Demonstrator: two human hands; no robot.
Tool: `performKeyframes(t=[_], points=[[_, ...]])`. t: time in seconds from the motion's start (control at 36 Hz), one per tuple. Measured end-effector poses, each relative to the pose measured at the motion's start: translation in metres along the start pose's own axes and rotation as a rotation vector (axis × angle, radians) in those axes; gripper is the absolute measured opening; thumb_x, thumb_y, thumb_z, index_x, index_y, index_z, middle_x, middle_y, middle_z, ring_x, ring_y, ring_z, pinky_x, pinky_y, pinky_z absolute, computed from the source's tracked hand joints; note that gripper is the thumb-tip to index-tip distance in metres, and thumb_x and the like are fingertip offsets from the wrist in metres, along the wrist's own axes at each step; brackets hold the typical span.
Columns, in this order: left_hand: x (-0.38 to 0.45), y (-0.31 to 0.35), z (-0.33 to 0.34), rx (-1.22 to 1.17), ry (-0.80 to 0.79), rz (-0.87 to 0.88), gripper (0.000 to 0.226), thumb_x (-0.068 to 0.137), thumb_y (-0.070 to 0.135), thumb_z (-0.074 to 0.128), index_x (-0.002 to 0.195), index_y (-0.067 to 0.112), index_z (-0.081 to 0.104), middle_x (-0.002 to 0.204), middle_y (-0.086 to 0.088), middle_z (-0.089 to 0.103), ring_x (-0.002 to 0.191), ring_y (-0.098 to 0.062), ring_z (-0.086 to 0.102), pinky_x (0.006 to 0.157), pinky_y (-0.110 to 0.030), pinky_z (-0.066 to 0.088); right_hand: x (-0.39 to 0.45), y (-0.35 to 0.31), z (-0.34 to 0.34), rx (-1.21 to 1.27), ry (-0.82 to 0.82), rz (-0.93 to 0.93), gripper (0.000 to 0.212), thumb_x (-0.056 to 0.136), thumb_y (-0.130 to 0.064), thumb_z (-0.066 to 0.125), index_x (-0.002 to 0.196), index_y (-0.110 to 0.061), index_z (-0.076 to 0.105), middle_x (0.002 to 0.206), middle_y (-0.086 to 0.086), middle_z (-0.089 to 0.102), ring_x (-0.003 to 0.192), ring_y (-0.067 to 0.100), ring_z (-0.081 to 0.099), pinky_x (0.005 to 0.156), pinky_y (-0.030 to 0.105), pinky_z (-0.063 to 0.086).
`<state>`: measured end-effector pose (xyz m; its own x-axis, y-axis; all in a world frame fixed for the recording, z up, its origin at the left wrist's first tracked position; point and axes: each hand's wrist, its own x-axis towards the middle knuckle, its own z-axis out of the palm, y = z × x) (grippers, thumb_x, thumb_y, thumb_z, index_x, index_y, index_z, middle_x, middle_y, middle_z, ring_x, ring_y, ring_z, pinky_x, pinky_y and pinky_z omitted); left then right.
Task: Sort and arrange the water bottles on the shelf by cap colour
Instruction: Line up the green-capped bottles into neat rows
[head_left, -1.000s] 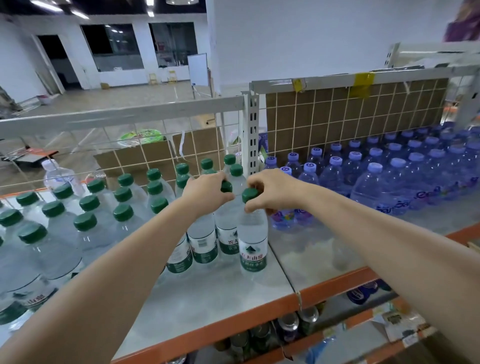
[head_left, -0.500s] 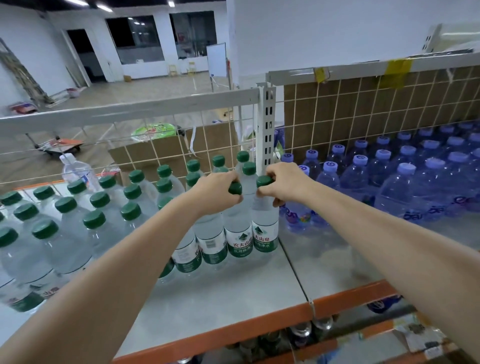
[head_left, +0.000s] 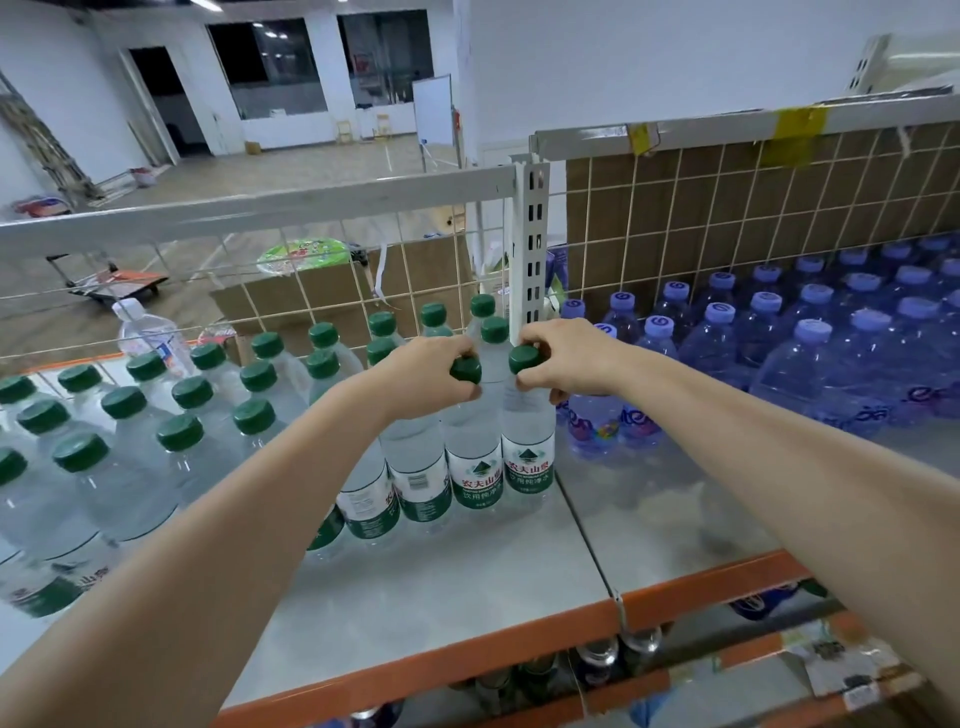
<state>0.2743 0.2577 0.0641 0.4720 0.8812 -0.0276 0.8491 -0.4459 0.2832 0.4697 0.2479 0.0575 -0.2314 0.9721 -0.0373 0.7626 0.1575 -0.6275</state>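
Several clear bottles with green caps (head_left: 179, 431) fill the left half of the grey shelf (head_left: 467, 582). Blue-tinted bottles with pale purple caps (head_left: 722, 314) fill the right half. My left hand (head_left: 423, 376) grips the neck of a green-capped bottle (head_left: 475, 467) in the front row. My right hand (head_left: 569, 358) grips the green cap of the bottle beside it (head_left: 527, 457), at the right end of that row. Both bottles stand upright on the shelf, next to the white upright post (head_left: 530, 254).
A wire grid back panel (head_left: 753, 208) runs behind the bottles, with cardboard boxes (head_left: 332, 291) beyond it. The shelf's orange front rail (head_left: 691, 587) is close to me. More bottles lie on the lower shelf (head_left: 597, 654). A single white-capped bottle (head_left: 145, 332) stands at the back left.
Both hands have pushed the two green-capped bottles back and to the right, closer to the white post and the purple-capped bottles. My view has shifted a little with them.
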Motion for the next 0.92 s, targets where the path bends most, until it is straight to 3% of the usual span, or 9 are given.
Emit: performKeyframes(t=[0.08,0.17,0.33,0.67,0.78,0.92], points=[[0.000,0.000,0.005,0.017,0.032,0.008,0.024,0.087,0.032,0.062,0.105,0.019,0.053,0.098,-0.002,0.061,0.088,-0.022,0.057,0.080,-0.036,0.050,-0.002,0.001,0.001,0.024,-0.013,0.030,0.016,0.085,-0.019,0.066,0.085,-0.024,0.051,0.096,0.005,0.057,0.062,0.019,0.067,0.057,0.026,0.057],[-0.001,-0.001,0.008,0.072,0.072,-0.005,0.027,0.087,0.038,0.060,0.105,0.019,0.053,0.100,-0.001,0.062,0.090,-0.023,0.058,0.081,-0.039,0.050,-0.003,0.001,0.004,0.025,-0.011,0.061,0.017,0.087,-0.024,0.066,0.095,-0.024,0.051,0.095,0.003,0.057,0.063,0.020,0.067,0.053,0.024,0.054],[-0.003,-0.002,0.015,0.170,0.177,-0.041,0.033,0.088,0.047,0.054,0.104,0.018,0.052,0.100,0.001,0.060,0.095,-0.024,0.054,0.085,-0.038,0.033,-0.004,0.003,0.009,-0.014,-0.012,0.080,0.029,0.086,-0.031,0.069,0.104,-0.020,0.049,0.097,0.005,0.059,0.072,0.026,0.070,0.062,0.033,0.060],[-0.001,0.002,0.013,0.105,0.152,-0.035,0.028,0.089,0.037,0.058,0.105,0.015,0.052,0.104,-0.002,0.061,0.095,-0.025,0.055,0.088,-0.037,0.037,-0.003,0.002,0.008,-0.023,-0.048,0.083,0.029,0.091,-0.033,0.063,0.109,-0.021,0.043,0.099,0.008,0.059,0.070,0.026,0.069,0.054,0.027,0.053],[-0.003,0.003,0.014,0.122,0.176,-0.051,0.030,0.088,0.040,0.057,0.107,0.017,0.052,0.103,-0.001,0.062,0.094,-0.024,0.055,0.088,-0.038,0.037,-0.004,0.007,0.009,0.036,-0.069,0.115,0.040,0.087,-0.035,0.069,0.113,-0.017,0.045,0.099,0.007,0.055,0.076,0.026,0.068,0.066,0.036,0.061],[-0.007,0.007,0.012,0.063,0.175,-0.072,0.032,0.086,0.039,0.059,0.108,0.017,0.052,0.100,-0.001,0.060,0.090,-0.023,0.054,0.081,-0.036,0.043,-0.009,0.008,0.007,0.025,-0.108,0.118,0.056,0.078,-0.032,0.079,0.114,-0.022,0.037,0.098,0.001,0.049,0.074,0.020,0.065,0.065,0.031,0.059]])
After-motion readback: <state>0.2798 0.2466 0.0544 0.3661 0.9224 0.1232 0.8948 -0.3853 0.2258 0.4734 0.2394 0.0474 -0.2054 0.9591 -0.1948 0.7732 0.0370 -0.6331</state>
